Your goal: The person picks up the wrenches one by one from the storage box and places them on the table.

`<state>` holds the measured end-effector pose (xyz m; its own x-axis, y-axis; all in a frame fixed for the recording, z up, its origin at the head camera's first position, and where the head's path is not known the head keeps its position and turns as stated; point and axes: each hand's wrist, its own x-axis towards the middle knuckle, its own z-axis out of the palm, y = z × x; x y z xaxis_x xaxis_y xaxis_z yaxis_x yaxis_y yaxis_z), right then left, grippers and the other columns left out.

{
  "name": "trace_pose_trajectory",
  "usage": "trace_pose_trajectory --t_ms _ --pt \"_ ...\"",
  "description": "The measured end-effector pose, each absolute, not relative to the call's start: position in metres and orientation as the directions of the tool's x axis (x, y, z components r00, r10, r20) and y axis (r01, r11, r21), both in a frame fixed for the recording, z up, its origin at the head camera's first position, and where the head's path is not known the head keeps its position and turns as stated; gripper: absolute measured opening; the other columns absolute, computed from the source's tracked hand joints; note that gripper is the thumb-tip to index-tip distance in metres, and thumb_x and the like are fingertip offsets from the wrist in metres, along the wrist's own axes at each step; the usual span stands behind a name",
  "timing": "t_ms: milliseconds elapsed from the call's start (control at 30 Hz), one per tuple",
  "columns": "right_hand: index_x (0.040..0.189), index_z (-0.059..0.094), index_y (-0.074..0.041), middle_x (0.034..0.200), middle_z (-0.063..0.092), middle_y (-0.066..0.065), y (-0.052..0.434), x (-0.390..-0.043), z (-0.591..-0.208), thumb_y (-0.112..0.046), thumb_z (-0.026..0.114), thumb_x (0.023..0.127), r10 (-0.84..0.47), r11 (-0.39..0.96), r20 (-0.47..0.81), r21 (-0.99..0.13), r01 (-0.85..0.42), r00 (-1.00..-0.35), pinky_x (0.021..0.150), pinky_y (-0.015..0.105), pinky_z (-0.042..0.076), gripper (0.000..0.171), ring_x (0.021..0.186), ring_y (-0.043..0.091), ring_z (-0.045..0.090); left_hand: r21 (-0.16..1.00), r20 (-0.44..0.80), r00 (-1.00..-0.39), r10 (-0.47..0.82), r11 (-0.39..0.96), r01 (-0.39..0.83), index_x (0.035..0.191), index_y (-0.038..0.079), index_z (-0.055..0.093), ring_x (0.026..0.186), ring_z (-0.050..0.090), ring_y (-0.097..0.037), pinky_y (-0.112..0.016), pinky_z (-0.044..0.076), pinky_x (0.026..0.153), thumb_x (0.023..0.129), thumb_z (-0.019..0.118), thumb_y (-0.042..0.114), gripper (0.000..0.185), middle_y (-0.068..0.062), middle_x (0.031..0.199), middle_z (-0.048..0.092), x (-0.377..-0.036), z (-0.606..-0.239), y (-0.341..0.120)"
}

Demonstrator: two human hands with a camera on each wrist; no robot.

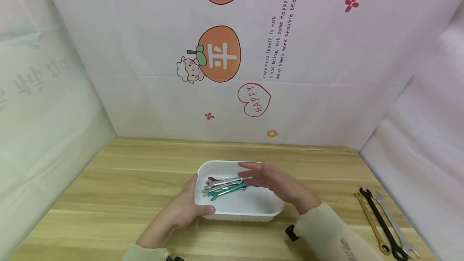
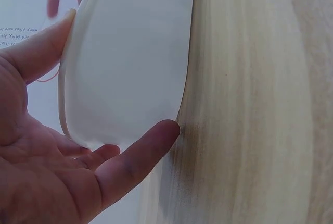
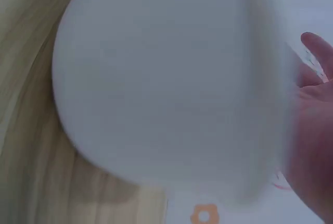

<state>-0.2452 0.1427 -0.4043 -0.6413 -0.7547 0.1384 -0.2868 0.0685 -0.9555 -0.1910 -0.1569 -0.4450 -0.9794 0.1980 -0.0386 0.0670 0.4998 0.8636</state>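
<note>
A white plastic tray [image 1: 250,208] stands on the wooden table at the middle front. Inside it lie a few small wrenches: silver ones [image 1: 222,182], a green one [image 1: 226,191] and a dark red end [image 1: 211,179]. My left hand [image 1: 193,200] holds the tray's near left corner, thumb on the front wall and fingers on the left rim. In the left wrist view that hand [image 2: 117,75] pinches the tray [image 2: 135,36] close up. My right hand [image 1: 253,174] hovers over the wrenches with its fingers straight and holds nothing. The right wrist view is blurred, showing the tray [image 3: 166,88] and the hand's edge [image 3: 312,130].
Three long wrenches, gold [image 1: 371,222], black [image 1: 382,222] and silver [image 1: 395,224], lie side by side at the table's right front. White printed sheets wall the table [image 1: 127,172] at the back and on both sides.
</note>
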Motion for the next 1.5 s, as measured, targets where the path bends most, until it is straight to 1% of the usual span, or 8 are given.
trace_pose_trajectory --t_ms 67,167,433,633,1033,1200,1300,1500 --pt "0.154 0.041 -0.019 0.141 0.054 0.016 0.132 -0.249 -0.407 -0.046 0.016 0.108 -0.727 0.199 0.052 -0.939 -0.282 -0.685 0.109 0.058 0.028 0.059 0.127 0.035 0.051 0.861 -0.044 -0.979 0.199 0.505 0.064 0.158 0.0 0.013 0.116 0.048 -0.039 -0.059 0.034 0.101 0.072 0.09 0.022 0.117 -0.029 0.151 0.03 -0.191 -0.445 -0.156" --pt "0.153 0.043 -0.024 0.138 0.058 0.011 0.12 -0.255 -0.414 -0.05 0.019 0.108 -0.692 0.321 -0.025 -0.905 -0.277 -0.722 0.11 0.055 0.028 0.058 0.127 0.033 0.052 0.856 -0.051 -0.979 0.198 0.514 0.059 0.158 -0.001 0.012 0.117 0.048 -0.039 -0.059 0.034 0.102 0.073 0.089 0.023 0.117 -0.029 0.152 0.029 -0.192 -0.444 -0.156" --pt "0.149 0.048 -0.019 0.136 0.059 0.013 0.11 -0.257 -0.423 -0.053 0.029 0.106 -0.599 0.489 -0.11 -0.834 -0.254 -0.793 0.11 0.058 0.024 0.058 0.128 0.029 0.051 0.855 -0.052 -0.98 0.194 0.515 0.057 0.157 -0.003 0.012 0.117 0.047 -0.039 -0.058 0.033 0.102 0.072 0.09 0.024 0.118 -0.03 0.152 0.028 -0.189 -0.441 -0.157" --pt "0.147 0.051 -0.013 0.144 0.052 0.011 0.115 -0.252 -0.417 -0.054 0.032 0.105 -0.619 0.487 -0.096 -0.826 -0.285 -0.78 0.109 0.055 0.029 0.061 0.13 0.028 0.048 0.854 -0.042 -0.979 0.199 0.515 0.068 0.157 -0.003 0.013 0.116 0.047 -0.04 -0.059 0.034 0.101 0.072 0.09 0.023 0.118 -0.03 0.151 0.029 -0.188 -0.44 -0.157" --pt "0.14 0.058 -0.02 0.14 0.055 0.003 0.125 -0.245 -0.417 -0.049 0.04 0.105 -0.632 0.547 -0.087 -0.755 -0.363 -0.77 0.105 0.052 0.034 0.049 0.131 0.026 0.044 0.859 -0.047 -0.979 0.199 0.508 0.062 0.158 -0.001 0.012 0.118 0.047 -0.04 -0.059 0.032 0.103 0.071 0.09 0.025 0.119 -0.03 0.152 0.028 -0.19 -0.443 -0.157" --pt "0.139 0.058 -0.02 0.135 0.058 0.003 0.122 -0.244 -0.415 -0.05 0.044 0.104 -0.619 0.586 -0.113 -0.725 -0.361 -0.777 0.098 0.05 0.042 0.049 0.114 0.024 0.058 0.858 -0.042 -0.979 0.198 0.509 0.066 0.157 -0.002 0.014 0.114 0.049 -0.039 -0.059 0.034 0.1 0.07 0.09 0.025 0.119 -0.03 0.151 0.03 -0.189 -0.443 -0.157" --pt "0.138 0.059 -0.016 0.129 0.061 0.002 0.12 -0.246 -0.417 -0.045 0.051 0.102 -0.619 0.589 -0.104 -0.717 -0.373 -0.779 0.096 0.049 0.043 0.047 0.109 0.022 0.06 0.858 -0.045 -0.98 0.195 0.51 0.062 0.158 0.0 0.014 0.114 0.049 -0.038 -0.058 0.035 0.1 0.071 0.09 0.025 0.118 -0.029 0.151 0.03 -0.189 -0.443 -0.157" --pt "0.143 0.053 -0.008 0.119 0.068 -0.002 0.114 -0.25 -0.426 -0.029 0.059 0.101 -0.649 0.592 -0.108 -0.694 -0.41 -0.753 0.1 0.048 0.04 0.048 0.123 0.022 0.053 0.866 -0.05 -0.98 0.194 0.498 0.055 0.158 0.001 0.016 0.113 0.049 -0.038 -0.058 0.035 0.1 0.07 0.09 0.021 0.117 -0.028 0.149 0.033 -0.189 -0.441 -0.156"
